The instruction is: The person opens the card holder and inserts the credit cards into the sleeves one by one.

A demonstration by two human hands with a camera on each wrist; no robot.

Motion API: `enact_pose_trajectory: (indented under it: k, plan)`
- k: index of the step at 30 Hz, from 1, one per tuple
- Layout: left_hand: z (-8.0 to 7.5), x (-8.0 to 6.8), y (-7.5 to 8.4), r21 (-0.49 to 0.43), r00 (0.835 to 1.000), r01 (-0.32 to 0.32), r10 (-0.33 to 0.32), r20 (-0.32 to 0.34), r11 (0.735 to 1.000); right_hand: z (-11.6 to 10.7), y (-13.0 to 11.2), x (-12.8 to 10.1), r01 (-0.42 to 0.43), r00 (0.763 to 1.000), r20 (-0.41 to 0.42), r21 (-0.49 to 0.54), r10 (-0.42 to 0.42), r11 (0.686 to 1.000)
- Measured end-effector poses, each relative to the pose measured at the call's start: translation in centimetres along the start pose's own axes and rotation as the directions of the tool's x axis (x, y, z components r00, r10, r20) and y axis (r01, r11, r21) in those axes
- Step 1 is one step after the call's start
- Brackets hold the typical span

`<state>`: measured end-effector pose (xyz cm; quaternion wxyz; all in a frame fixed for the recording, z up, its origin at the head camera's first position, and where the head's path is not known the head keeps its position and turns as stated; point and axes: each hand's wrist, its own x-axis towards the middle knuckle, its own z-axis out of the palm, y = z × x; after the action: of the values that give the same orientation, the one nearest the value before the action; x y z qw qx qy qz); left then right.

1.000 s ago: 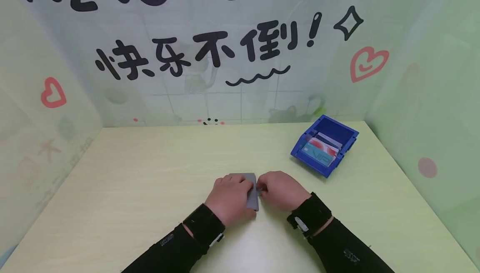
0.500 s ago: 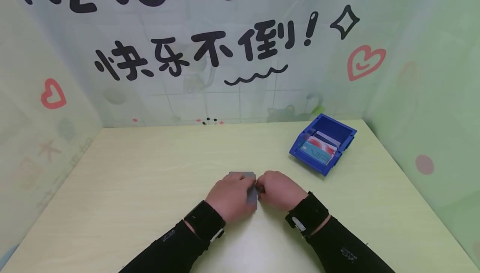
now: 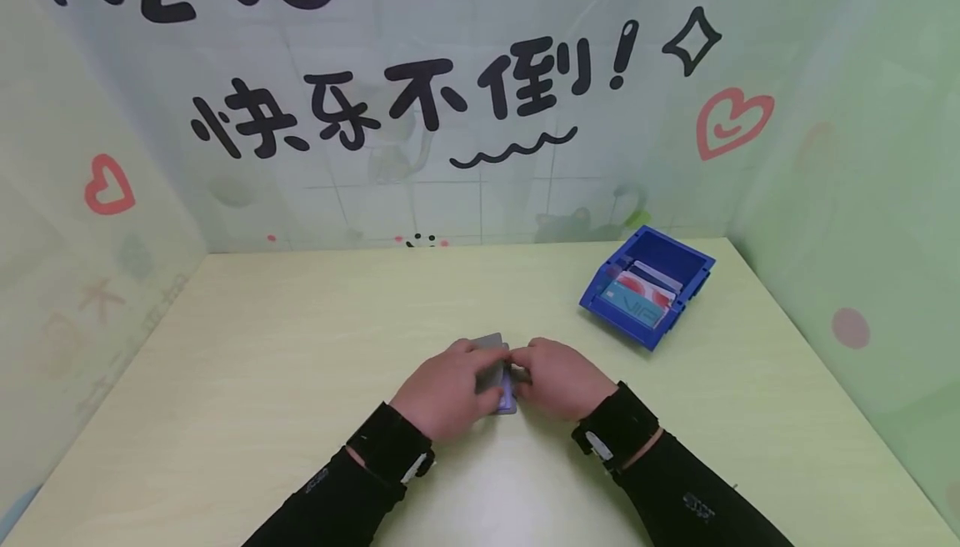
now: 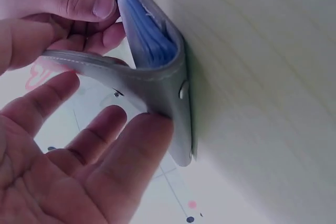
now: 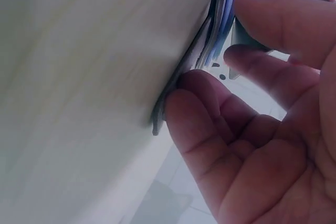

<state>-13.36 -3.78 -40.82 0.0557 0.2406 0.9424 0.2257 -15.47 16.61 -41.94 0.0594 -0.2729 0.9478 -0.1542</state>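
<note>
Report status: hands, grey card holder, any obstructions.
Left hand holds grey card holder; right hand at its edge. Partly open, blue sleeves showing. Blue box off to the right, seemingly not in the way.

Near the tabletop's back right corner: cards (image 3: 636, 298) in a box (image 3: 671, 253). Before it, leftward: a wallet (image 4: 152, 95) between left hand (image 3: 442, 393) and right hand (image 3: 562, 380).

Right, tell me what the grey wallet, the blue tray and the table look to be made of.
Wallet: probably smooth, dull leather or imitation leather, judging by the stitched edge; its shiny snap looks metal.
Tray: likely smooth moulded plastic, evenly blue with crisp edges.
Table: pale, smooth wood or wood-look laminate, going by its faint grain.
</note>
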Motion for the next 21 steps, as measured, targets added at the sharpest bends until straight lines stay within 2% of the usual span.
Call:
enact_pose_trajectory:
  k: [9,14,21]
  plan:
    - [-0.6,-0.3,-0.3,-0.121,1.0,0.022,-0.024,-0.016,0.992,0.1,-0.1,0.0,0.036,0.999,0.024,-0.034,-0.035,0.999]
    - [-0.9,-0.6,-0.5,-0.196,0.998,0.058,-0.064,-0.022,0.979,0.1,-0.1,0.0,0.07,0.997,0.017,-0.024,-0.07,0.997]
    - [-1.2,-0.9,-0.5,-0.244,0.989,0.118,-0.134,-0.054,0.963,0.1,-0.4,0.2,0.022,0.999,0.051,-0.045,-0.019,0.999]
